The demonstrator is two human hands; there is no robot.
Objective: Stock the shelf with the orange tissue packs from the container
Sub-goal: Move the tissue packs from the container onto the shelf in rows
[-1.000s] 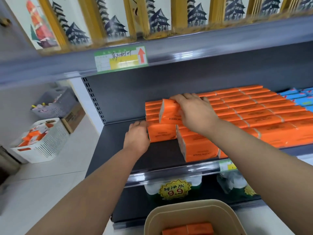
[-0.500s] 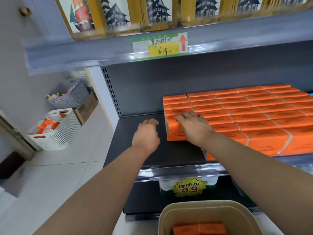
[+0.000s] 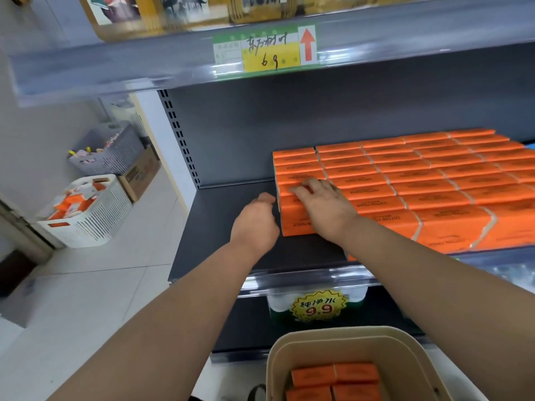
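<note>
Right hand lies flat, fingers spread, pressing the top of the front left packs. Left hand is loosely curled and holds nothing, just beside the block's left end; whether it touches, I cannot tell. To do this well, I judge, press down and square that end flush with its row. Bare shelf lies open leftward to the upright, and in front of this column up to the lip. More packs wait in the container below.

The dark shelf held orange packs in tight rows across its right side, from back to front edge.
</note>
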